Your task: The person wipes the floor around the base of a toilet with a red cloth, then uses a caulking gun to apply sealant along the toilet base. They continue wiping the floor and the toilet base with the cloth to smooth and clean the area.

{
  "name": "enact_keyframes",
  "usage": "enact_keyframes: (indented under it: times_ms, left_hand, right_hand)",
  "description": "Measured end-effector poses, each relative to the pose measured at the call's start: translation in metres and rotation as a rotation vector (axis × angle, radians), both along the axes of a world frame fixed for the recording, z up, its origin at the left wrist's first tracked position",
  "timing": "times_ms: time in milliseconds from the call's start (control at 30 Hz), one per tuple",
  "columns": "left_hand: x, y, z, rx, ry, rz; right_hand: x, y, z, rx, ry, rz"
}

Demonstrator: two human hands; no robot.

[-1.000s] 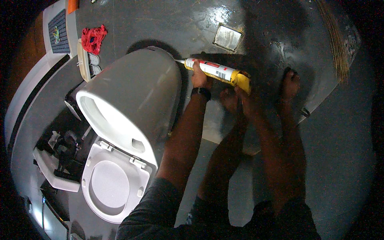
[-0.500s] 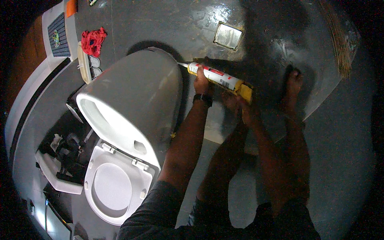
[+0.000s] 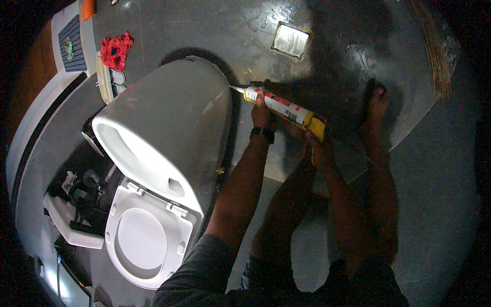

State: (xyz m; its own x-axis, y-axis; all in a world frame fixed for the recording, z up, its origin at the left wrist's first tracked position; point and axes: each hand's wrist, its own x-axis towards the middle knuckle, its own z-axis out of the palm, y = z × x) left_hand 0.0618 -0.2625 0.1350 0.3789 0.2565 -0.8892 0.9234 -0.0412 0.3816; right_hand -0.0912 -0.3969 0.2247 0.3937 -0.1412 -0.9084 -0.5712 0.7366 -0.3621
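A yellow caulking gun (image 3: 316, 125) lies slanted across the middle of the view, loaded with a white and red sealant cartridge (image 3: 280, 106). My left hand (image 3: 262, 113), with a dark watch at the wrist, is closed round the front part of the cartridge from below. At the rear end, my right hand (image 3: 319, 147) grips the gun's handle; its fingers are partly in shadow. The white nozzle (image 3: 237, 89) points left, its tip at the rounded edge of a white toilet (image 3: 174, 102). Whether sealant is coming out is too small to tell.
The toilet's seat and lid (image 3: 140, 240) are at lower left. Beyond stand an open white casing with dark parts (image 3: 84, 204), a red cloth (image 3: 116, 51) and a beige tray (image 3: 105, 79). A square floor drain (image 3: 291, 40) and a straw broom (image 3: 434, 61) lie farther off.
The caulking gun and both my hands have shifted slightly right and nearer to me. The nozzle tip stays by the toilet's edge. The whole view has moved a little.
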Motion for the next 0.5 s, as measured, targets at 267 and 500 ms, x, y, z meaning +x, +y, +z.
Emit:
enact_keyframes:
  times_ms: [267,500]
  left_hand:
    - [-0.028,0.011,0.042,0.181,0.052,-0.484]
    - [-0.108,0.008,0.072,-0.089,0.060,-0.276]
  right_hand:
    - [-0.025,-0.007,0.005,-0.029,0.020,0.051]
    - [-0.047,-0.078,0.087,-0.138,0.006,0.359]
